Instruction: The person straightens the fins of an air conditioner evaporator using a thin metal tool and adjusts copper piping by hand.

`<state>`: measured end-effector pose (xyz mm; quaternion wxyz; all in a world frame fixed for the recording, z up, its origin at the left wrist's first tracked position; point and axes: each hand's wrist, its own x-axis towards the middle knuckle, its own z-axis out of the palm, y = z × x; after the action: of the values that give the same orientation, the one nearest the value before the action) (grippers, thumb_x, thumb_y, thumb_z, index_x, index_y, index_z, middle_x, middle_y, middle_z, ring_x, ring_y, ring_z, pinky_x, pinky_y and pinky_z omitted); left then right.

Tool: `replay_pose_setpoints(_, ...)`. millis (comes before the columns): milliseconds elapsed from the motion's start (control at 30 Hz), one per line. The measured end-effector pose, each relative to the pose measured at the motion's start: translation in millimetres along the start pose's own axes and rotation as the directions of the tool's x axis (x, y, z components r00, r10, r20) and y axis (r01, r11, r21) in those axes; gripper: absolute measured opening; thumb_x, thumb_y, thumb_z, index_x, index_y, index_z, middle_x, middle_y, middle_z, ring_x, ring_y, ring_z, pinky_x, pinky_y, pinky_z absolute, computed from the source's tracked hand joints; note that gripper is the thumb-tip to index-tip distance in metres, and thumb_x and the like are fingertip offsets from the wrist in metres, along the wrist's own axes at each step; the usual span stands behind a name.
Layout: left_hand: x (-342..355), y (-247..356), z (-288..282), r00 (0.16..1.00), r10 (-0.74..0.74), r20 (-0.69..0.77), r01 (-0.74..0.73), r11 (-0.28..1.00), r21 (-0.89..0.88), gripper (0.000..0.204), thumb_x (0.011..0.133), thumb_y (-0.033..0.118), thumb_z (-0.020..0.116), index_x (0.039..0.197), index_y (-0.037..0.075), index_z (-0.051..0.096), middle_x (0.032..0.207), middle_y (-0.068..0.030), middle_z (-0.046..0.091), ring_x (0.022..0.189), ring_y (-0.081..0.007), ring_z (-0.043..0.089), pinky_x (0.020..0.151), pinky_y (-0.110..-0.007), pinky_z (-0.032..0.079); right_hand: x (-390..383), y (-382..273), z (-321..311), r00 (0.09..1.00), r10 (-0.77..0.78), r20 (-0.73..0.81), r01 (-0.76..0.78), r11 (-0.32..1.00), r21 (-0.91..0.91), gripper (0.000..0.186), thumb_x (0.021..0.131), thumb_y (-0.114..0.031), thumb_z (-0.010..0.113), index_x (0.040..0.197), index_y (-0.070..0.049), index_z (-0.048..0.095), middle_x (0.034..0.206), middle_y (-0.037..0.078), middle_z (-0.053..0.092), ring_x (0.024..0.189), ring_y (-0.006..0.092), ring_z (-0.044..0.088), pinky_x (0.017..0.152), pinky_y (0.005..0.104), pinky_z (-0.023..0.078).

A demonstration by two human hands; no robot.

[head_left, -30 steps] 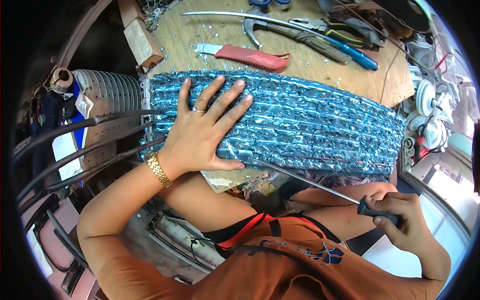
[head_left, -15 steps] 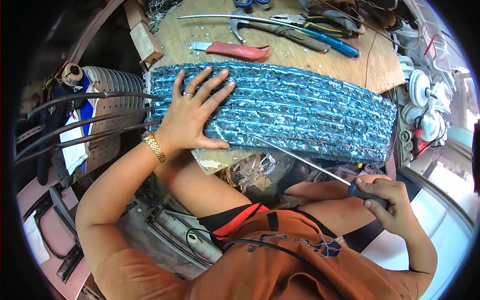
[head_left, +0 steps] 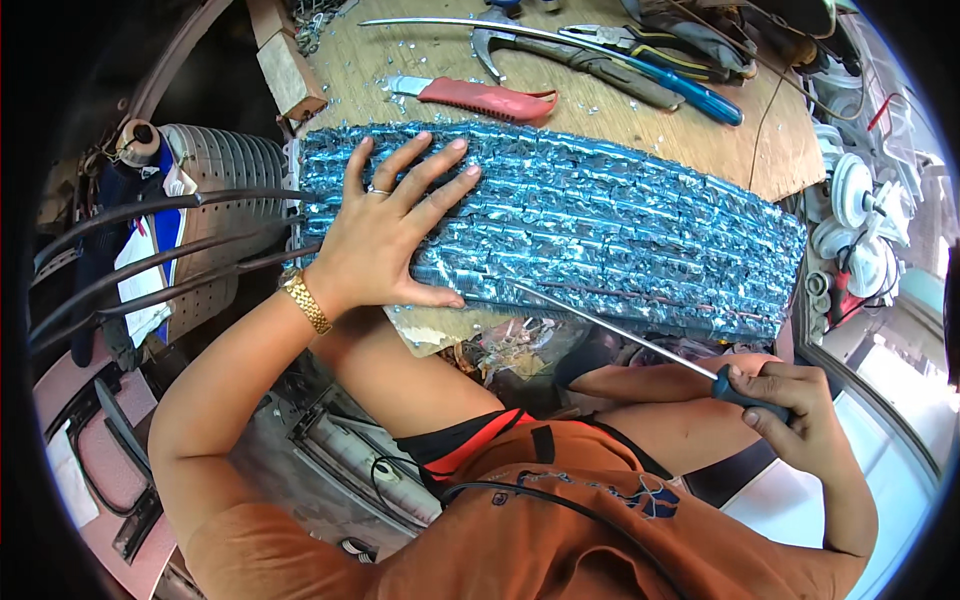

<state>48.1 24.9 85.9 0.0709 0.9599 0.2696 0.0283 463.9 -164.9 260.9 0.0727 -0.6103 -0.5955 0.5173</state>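
Observation:
A long finned coil (head_left: 600, 225), blue and silver with ragged, shredded fins, lies across the wooden board. My left hand (head_left: 385, 225) presses flat on its left part, fingers spread, with a ring and a gold watch showing. In my right hand (head_left: 785, 400) is a long screwdriver (head_left: 640, 338), gripped by its dark handle. Its thin metal shaft slants up to the left, and the tip meets the near edge of the coil, to the right of my left thumb. Dark tubes (head_left: 150, 207) run off from the coil's left end.
On the wooden board (head_left: 700, 150) beyond the coil lie a red utility knife (head_left: 487, 98), a claw hammer (head_left: 590, 68), a blue-handled screwdriver (head_left: 690, 92) and pliers (head_left: 650, 45). White plastic parts (head_left: 850, 195) stand at the right. Metal shavings litter the board.
My right hand and the screwdriver have shifted slightly right and down. The view has moved a little; my left hand stays flat on the coil.

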Motion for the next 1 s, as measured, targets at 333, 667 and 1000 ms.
replay_pose_setpoints(333, 4, -3, -2, 1.000, -0.008, 0.019, 0.008, 1.000, -0.009, 0.129, 0.065, 0.098, 0.062, 0.165, 0.019, 0.043, 0.173, -0.0090, 0.035, 0.158, -0.0372, 0.029, 0.127, -0.066, 0.006, 3, 5, -9, 0.999, -0.042, -0.007, 0.041, 0.997, -0.067, 0.043, 0.081, -0.008, 0.078, 0.123, 0.000, 0.077, 0.074, 0.014, 0.063, 0.062, 0.0232, 0.055, 0.058, 0.0365, 0.042)
replay_pose_setpoints(667, 7, 5, -1, 1.000, -0.012, 0.023, 0.012, 1.000, -0.009, 0.126, 0.067, 0.095, 0.064, 0.165, 0.019, 0.043, 0.173, -0.0104, 0.035, 0.158, -0.0390, 0.029, 0.126, -0.067, 0.006, 2, 14, 16, 0.993, -0.016, -0.117, 0.028, 0.995, 0.097, 0.032, 0.085, -0.007, 0.078, 0.115, 0.004, 0.078, 0.077, 0.016, 0.067, 0.061, 0.0250, 0.061, 0.058, 0.0366, 0.045)
replay_pose_setpoints(1000, 4, 1, -1, 1.000, 0.001, -0.031, -0.002, 1.000, -0.012, 0.126, 0.064, 0.089, 0.069, 0.165, 0.021, 0.041, 0.173, -0.0080, 0.034, 0.157, -0.0368, 0.030, 0.124, -0.071, 0.012, -19, 17, 37, 0.975, -0.177, -0.133, 0.165, 0.981, -0.098, 0.041, 0.083, 0.005, 0.074, 0.124, 0.002, 0.075, 0.084, 0.015, 0.069, 0.070, 0.0268, 0.066, 0.068, 0.0365, 0.051)
